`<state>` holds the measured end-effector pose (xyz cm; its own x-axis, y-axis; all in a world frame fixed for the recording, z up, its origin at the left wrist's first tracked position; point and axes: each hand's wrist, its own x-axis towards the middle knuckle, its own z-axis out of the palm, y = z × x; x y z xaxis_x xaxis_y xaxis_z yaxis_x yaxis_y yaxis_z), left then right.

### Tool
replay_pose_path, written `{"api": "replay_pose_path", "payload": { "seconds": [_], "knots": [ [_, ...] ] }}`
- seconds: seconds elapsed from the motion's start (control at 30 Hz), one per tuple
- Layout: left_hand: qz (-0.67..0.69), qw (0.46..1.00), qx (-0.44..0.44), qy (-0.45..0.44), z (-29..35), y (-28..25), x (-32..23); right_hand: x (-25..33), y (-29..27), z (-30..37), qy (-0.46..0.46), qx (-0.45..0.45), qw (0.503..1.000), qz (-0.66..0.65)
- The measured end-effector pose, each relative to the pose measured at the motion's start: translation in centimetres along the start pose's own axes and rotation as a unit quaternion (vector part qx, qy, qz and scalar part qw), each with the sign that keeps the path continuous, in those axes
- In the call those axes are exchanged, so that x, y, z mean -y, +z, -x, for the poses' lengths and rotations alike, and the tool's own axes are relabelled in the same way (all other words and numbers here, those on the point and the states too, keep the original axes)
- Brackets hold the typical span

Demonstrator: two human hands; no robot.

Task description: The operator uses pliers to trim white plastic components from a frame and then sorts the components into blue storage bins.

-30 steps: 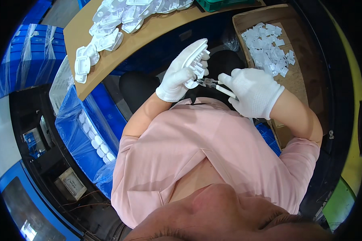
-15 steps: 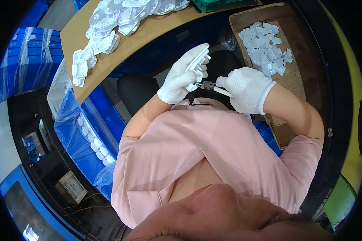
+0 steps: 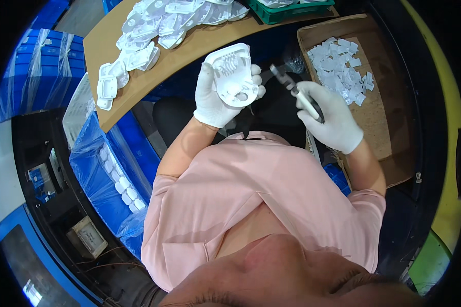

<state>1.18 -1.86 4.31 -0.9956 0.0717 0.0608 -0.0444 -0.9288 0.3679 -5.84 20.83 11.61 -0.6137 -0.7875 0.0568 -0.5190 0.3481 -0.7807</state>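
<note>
In my gloved left hand (image 3: 210,102) rests a white molded plastic housing (image 3: 232,77), its ribbed inner side turned up and a round hole near its lower end. My fingers wrap around its right edge and the thumb presses the left one. To the right, my gloved right hand (image 3: 335,117) is closed around a pair of cutting pliers (image 3: 305,100) with light handles. The pliers' metal jaws point up and left, apart from the housing. More white housings (image 3: 159,23) lie heaped on the tan table (image 3: 189,59) beyond my hands.
At the right stands a cardboard box (image 3: 379,123) with small white plastic scraps (image 3: 338,69). A green crate (image 3: 287,13) holds white parts at the table's back. On the left, a blue bin (image 3: 138,138) lined with plastic film contains rows of white pieces (image 3: 120,181). Wrapped blue crates (image 3: 41,71) stand behind.
The housing has turned from edge-on to show its inner side. My right hand has drawn the pliers away from it, to the right, and their jaws now point upward.
</note>
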Motion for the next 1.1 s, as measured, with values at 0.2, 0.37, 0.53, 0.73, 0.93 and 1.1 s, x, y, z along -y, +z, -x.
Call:
{"api": "replay_pose_path", "payload": {
  "seconds": [0.2,0.37,0.53,0.73,0.93,1.1],
  "knots": [
    [0.047,0.993,-0.092,-0.059,-0.3,0.9,1.6,-0.4,5.2,-2.9,-0.192,-0.162,0.965,0.073],
    [0.009,0.994,-0.102,-0.049,-0.1,0.1,2.0,-1.2,7.8,-3.8,-0.138,-0.134,0.978,0.077],
    [0.004,0.992,-0.094,-0.089,0.0,0.7,3.0,-1.3,6.5,-3.2,0.023,-0.155,0.977,-0.144],
    [0.030,0.985,-0.052,-0.160,-0.3,-0.3,2.7,0.0,-0.5,0.4,0.105,-0.111,0.919,-0.362],
    [0.040,0.981,-0.098,-0.165,-0.4,0.0,2.9,3.0,-12.1,10.7,-0.557,0.265,0.692,-0.376],
    [0.084,0.974,-0.092,-0.188,-1.0,-1.1,3.3,-3.2,-9.6,7.2,-0.482,0.333,0.659,-0.471]
  ]
}}
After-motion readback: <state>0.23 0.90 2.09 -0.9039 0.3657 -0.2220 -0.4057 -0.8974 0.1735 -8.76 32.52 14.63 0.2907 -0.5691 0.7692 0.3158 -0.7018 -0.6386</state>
